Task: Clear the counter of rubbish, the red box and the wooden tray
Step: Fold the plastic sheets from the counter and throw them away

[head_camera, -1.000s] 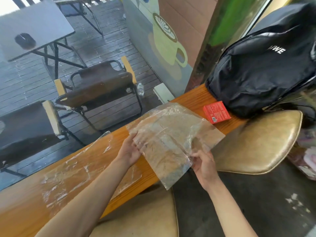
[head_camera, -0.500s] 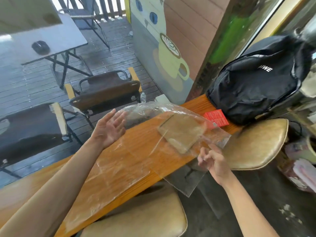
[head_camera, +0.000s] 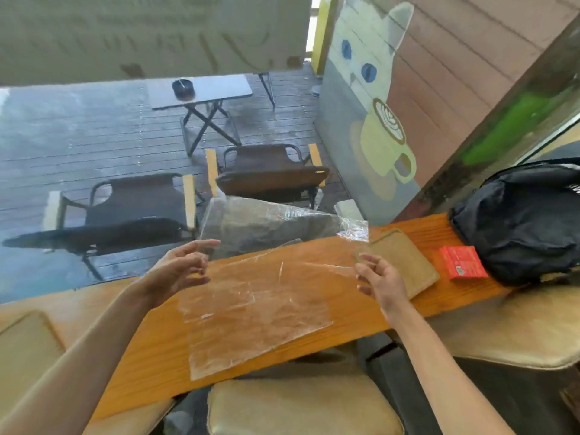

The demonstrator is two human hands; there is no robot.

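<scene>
My left hand (head_camera: 179, 271) and my right hand (head_camera: 378, 279) pinch the two lower corners of a clear plastic bag (head_camera: 276, 227), which stands raised above the far edge of the orange wooden counter (head_camera: 147, 356). A second clear plastic sheet (head_camera: 257, 312) lies flat on the counter below my hands. The wooden tray (head_camera: 405, 265) rests bare on the counter just right of my right hand. The red box (head_camera: 463, 262) lies flat to the right of the tray, against a black backpack (head_camera: 518, 227).
Tan cushioned stools stand on my side of the counter: one in the middle (head_camera: 301, 406), one at the right (head_camera: 518, 328), one at the left (head_camera: 25, 350). Beyond the counter is a wet deck with folding chairs (head_camera: 270, 174) and a small table (head_camera: 201, 89).
The tray, which was inside the plastic bag, now lies out of it on the counter. My left hand let go, then took the bag's edge again. The view has tilted up.
</scene>
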